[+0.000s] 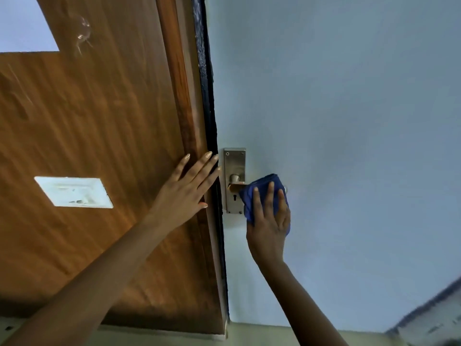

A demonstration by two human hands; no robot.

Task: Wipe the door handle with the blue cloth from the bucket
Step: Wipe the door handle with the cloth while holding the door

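Note:
A metal door handle [235, 186] on a tall steel backplate [234, 166] with a keyhole sits on the pale blue-grey door [336, 121]. My right hand [270, 216] presses a folded dark blue cloth [262, 186] over the lever, covering most of it; only the lever's base and its far tip show. My left hand [185, 189] lies flat with fingers spread on the brown wooden panel [99, 121], fingertips at the dark gap beside the door edge. No bucket is in view.
A white switch plate [73, 192] is set into the wooden panel at the left. A black strip [208, 96] runs between panel and door. Pale floor shows along the bottom, with a blurred white object [434, 320] at the lower right.

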